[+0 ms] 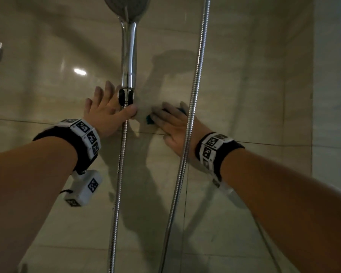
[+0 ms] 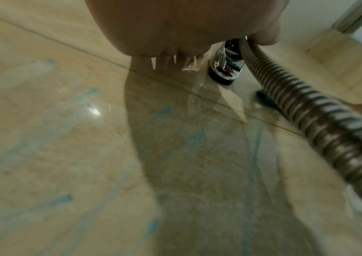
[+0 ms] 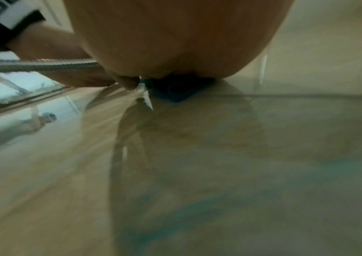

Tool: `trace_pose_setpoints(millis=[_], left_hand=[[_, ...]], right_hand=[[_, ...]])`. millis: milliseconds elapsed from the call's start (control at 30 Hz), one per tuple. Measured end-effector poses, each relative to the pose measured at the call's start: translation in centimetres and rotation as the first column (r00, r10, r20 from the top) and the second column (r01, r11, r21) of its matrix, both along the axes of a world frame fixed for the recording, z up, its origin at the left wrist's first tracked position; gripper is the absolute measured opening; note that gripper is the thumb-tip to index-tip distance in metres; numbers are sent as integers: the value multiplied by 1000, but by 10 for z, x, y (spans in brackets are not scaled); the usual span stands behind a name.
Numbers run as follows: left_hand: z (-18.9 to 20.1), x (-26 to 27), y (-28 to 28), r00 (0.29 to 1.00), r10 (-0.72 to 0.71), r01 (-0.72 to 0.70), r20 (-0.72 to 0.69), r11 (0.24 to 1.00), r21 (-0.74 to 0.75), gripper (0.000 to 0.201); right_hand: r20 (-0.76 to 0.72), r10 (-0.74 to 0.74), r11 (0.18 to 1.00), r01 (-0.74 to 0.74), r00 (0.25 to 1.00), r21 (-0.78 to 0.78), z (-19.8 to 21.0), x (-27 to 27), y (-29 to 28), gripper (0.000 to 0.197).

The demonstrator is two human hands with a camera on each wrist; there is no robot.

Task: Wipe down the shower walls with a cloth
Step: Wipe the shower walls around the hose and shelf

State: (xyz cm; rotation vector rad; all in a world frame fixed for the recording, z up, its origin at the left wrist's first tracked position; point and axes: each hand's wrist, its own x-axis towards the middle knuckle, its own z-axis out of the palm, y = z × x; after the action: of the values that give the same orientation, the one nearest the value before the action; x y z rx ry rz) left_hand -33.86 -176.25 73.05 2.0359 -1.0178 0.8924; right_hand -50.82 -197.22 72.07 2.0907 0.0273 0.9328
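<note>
Pressing flat on the tiled shower wall (image 1: 244,107), the right hand (image 1: 173,127) has its straight fingers spread over a teal cloth (image 1: 150,119), which peeks out at the fingertips toward the left. The left hand (image 1: 106,113) lies open on the tile, thumb against the shower hose (image 1: 122,146) below the handset holder (image 1: 125,95). Blur hides how the cloth is folded; it seems small. The right hand alone covers it.
</note>
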Motion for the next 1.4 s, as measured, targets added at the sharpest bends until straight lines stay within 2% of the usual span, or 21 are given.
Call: trace_pose_setpoints(millis=[67, 133, 200, 267, 367, 467, 533, 600, 733, 800, 867, 900, 967, 1067, 1167, 1233, 1267, 1300, 1333, 1400], left_hand=[[0, -2, 5, 1000, -12, 12, 1, 1000, 1, 114], [0, -4, 9, 1000, -19, 19, 1, 999, 37, 119], [1, -11, 15, 1000, -26, 26, 6, 998, 65, 125], [0, -20, 21, 996, -65, 66, -62, 998, 17, 120], [-8, -25, 27, 988, -87, 78, -124, 994, -75, 108], [-16, -30, 25, 984, -65, 44, -164, 990, -132, 122], [-19, -40, 19, 983, -15, -9, -181, 991, -130, 130], [-20, -47, 17, 979, 38, -65, -200, 989, -131, 126], [-21, -62, 19, 974, 78, -109, -212, 984, -141, 100], [-23, -74, 18, 966, 64, -101, -250, 985, -140, 91], [-28, -85, 17, 962, 68, -103, -264, 988, -118, 87], [-31, -86, 17, 962, 79, -109, -261, 989, -104, 84], [-36, -89, 16, 961, 84, -111, -264, 990, -90, 80], [-45, -97, 15, 949, 90, -119, -301, 989, -82, 86], [-51, -108, 18, 947, 105, -126, -304, 991, -50, 88], [-53, -118, 26, 949, 176, -166, -261, 984, 58, 92], [-52, -122, 31, 953, 205, -184, -225, 977, 111, 91], [-49, -125, 36, 952, 198, -179, -232, 979, 101, 86], [-46, -130, 42, 951, 180, -170, -250, 984, 60, 84], [-38, -137, 53, 948, 165, -170, -273, 985, 5, 89]], right_hand=[[76, -35, 998, 31, 996, 54, 30, -14, -19, 64], [206, -127, 958, 66, 970, 281, 62, -33, -43, 64], [321, -139, 903, -13, 937, 430, 83, -51, -67, 64], [354, -122, 857, -81, 927, 509, 88, -56, -75, 63], [345, -167, 850, -43, 924, 526, 70, -38, -56, 64], [166, -182, 904, 98, 969, 417, 36, -27, -37, 70], [56, -163, 932, 136, 985, 335, 24, -39, -43, 79], [65, -134, 921, 100, 989, 376, 34, -60, -60, 75], [251, -195, 746, -22, 948, 665, 76, -98, -102, 65], [334, -252, 655, -94, 908, 750, 98, -109, -115, 63], [379, -291, 616, -132, 878, 777, 115, -107, -115, 62], [388, -286, 632, -132, 876, 764, 118, -102, -108, 62], [371, -211, 746, -97, 904, 659, 109, -84, -90, 63], [206, -74, 904, -21, 976, 427, 57, -54, -62, 66], [32, -57, 948, 44, 998, 314, 15, -48, -59, 83], [-68, -84, 955, 99, 994, 279, 13, -66, -65, 88], [-105, -88, 944, 116, 991, 308, 15, -79, -70, 88], [-117, -55, 914, 98, 992, 394, 17, -93, -69, 86], [-71, 14, 850, 26, 997, 527, 17, -109, -69, 82], [195, 117, 672, -222, 974, 706, 19, -139, -62, 68]])
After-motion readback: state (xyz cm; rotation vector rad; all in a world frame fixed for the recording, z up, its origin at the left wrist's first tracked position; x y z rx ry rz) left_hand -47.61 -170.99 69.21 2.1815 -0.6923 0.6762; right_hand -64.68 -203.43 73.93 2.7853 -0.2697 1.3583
